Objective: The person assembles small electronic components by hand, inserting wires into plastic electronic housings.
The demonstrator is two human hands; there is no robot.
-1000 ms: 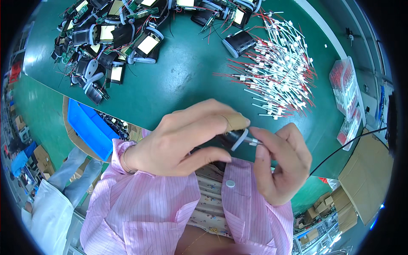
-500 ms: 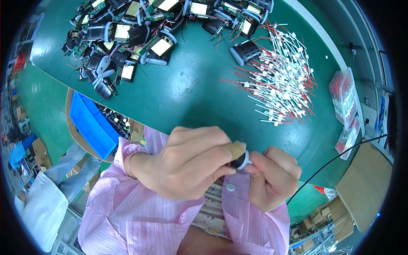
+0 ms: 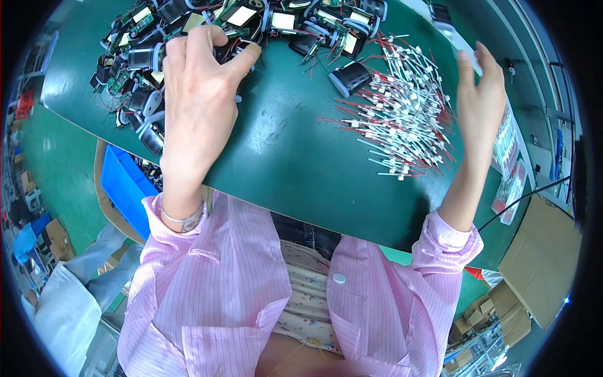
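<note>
My left hand (image 3: 200, 94) reaches over the pile of black device housings (image 3: 146, 58) at the upper left. Its thumb and index finger stand apart above the housings, and the hand hides several of them; any contact is hard to see. At the far right, my right hand (image 3: 480, 94) is raised with its fingers apart, holding nothing visible. Just beyond its fingertips a small dark part with a pale rim (image 3: 441, 17) shows near the table's far edge, apart from the hand. A lone black housing (image 3: 350, 78) lies beside a heap of white and red wires (image 3: 405, 110).
Transparent packs of wires (image 3: 512, 191) lie by the right edge of the green table (image 3: 295, 169). A blue tray (image 3: 127, 188) rests in a cardboard box off the left edge. A black cable (image 3: 524, 198) and a cardboard box (image 3: 543, 245) are at the right.
Both hands have parted from in front of my chest, where they held a small dark part with a pale rim. The left went up to the housings, the right far right; that hold is gone.
</note>
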